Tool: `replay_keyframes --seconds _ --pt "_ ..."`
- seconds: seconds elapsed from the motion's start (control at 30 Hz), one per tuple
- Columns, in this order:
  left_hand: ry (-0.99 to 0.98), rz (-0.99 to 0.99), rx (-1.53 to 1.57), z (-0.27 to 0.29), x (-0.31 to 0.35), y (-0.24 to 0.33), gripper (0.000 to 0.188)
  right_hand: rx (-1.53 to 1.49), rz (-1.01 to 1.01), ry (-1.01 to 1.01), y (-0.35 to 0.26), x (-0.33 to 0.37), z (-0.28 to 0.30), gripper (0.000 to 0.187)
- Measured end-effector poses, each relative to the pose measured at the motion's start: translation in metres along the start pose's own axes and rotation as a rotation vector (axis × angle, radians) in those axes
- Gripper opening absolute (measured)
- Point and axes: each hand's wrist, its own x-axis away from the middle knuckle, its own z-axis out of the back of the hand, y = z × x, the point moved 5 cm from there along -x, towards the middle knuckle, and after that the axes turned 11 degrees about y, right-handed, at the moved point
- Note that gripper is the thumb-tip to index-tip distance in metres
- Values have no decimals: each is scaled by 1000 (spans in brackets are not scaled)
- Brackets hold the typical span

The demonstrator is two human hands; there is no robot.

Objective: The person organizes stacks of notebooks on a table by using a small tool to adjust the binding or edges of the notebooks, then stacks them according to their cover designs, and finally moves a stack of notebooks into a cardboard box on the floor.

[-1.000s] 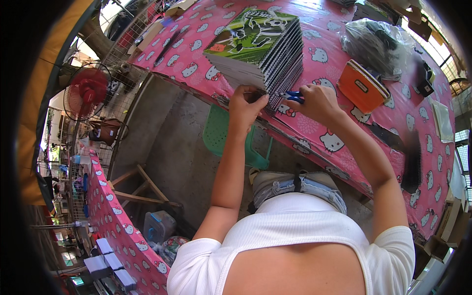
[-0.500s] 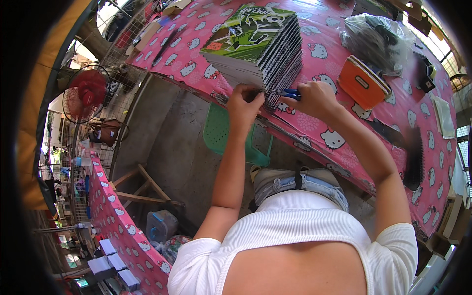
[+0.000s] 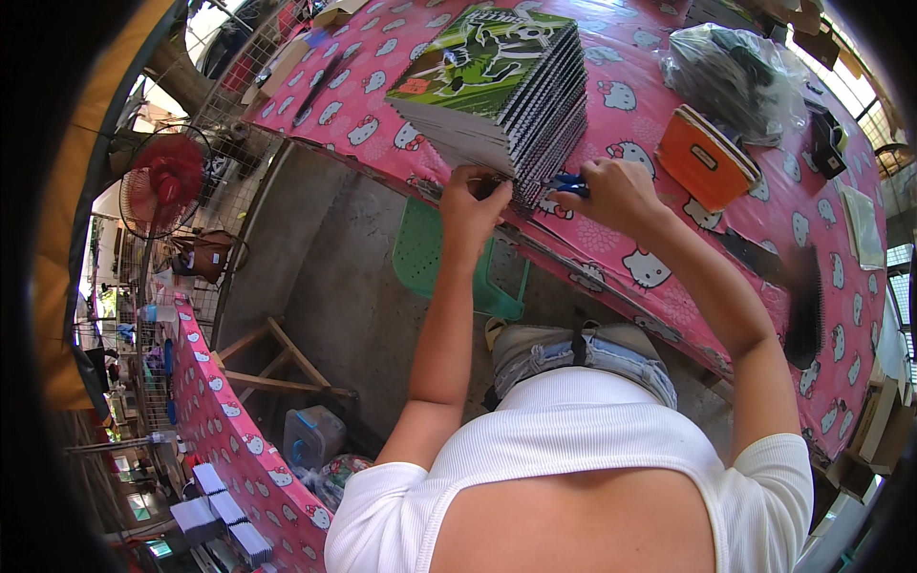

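Note:
A tall stack of spiral notebooks with green covers stands near the table's front edge, its coiled bindings facing right. At the lower front corner of the stack, the thumb and fingers of my left hand close on the edge of a low notebook. My right hand grips blue-handled pliers just right of that corner, close to the coil ends. The jaws are small and dark, and I cannot make out whether they touch a wire.
The table has a pink patterned cover. To the right lie an orange pouch, a clear plastic bag and a row of black coils. A green stool stands below the edge. A red fan is at left.
The pliers in my right hand have shifted slightly right, away from the corner of the stack. My left hand keeps nearly the same place at the corner.

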Motion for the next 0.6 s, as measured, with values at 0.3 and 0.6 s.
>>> replay_keyframes --seconds 0.3,0.6 --pt "11 -84 -50 0 -2 -10 38 82 -31 -145 -8 -6 -14 59" --pt "-25 8 -47 -2 2 -10 33 48 25 15 -6 -4 -23 58"
